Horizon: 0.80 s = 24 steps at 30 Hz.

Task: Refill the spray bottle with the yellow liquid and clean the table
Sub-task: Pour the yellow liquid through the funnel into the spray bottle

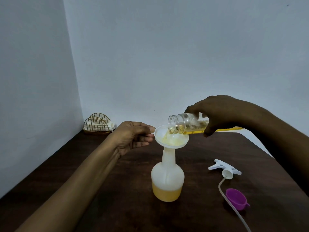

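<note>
A white spray bottle [167,178] stands uncapped on the dark wooden table [100,173], its lower part filled with yellow liquid. A white funnel [173,139] sits in its neck. My left hand [133,136] pinches the funnel's tab at the rim. My right hand [222,113] grips a clear bottle [185,123] tipped on its side, mouth over the funnel. Yellow liquid runs from it into the funnel. The white trigger sprayer head [224,169] with its long tube lies on the table to the right.
A purple cap [236,199] lies on its side near the sprayer tube at the right. A gold wire napkin holder [98,125] with white napkins stands in the far left corner against the wall. Walls close off the table's left and back.
</note>
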Each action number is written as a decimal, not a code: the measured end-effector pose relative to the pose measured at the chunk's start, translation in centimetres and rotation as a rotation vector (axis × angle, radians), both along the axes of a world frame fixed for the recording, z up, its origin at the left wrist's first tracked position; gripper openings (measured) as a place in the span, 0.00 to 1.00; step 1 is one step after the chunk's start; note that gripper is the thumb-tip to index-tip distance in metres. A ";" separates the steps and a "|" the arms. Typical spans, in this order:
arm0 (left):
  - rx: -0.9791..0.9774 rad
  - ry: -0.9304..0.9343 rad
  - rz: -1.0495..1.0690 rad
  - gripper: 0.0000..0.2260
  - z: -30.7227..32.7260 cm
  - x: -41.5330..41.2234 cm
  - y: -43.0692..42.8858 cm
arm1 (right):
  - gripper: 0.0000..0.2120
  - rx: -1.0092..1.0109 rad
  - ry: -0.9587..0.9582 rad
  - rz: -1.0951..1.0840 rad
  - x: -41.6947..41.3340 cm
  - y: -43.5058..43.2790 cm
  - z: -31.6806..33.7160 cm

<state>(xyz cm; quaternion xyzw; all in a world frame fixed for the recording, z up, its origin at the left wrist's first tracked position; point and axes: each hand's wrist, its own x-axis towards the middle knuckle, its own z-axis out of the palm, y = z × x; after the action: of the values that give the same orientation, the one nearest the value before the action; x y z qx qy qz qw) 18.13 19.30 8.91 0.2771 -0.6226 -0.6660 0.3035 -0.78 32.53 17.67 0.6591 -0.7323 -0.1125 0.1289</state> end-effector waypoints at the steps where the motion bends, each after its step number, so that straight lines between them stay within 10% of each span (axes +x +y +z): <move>1: 0.000 -0.001 -0.001 0.05 0.0 0.0 0.0 | 0.30 0.002 0.001 -0.002 0.0 0.0 0.0; 24: 0.007 -0.001 -0.008 0.04 -0.1 0.0 0.0 | 0.31 0.002 0.025 -0.002 0.1 -0.1 0.1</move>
<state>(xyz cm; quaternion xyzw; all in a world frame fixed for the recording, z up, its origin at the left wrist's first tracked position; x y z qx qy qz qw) 18.17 19.27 8.85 0.2760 -0.6215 -0.6693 0.2993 -0.66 32.41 17.80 0.6572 -0.7311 -0.1215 0.1373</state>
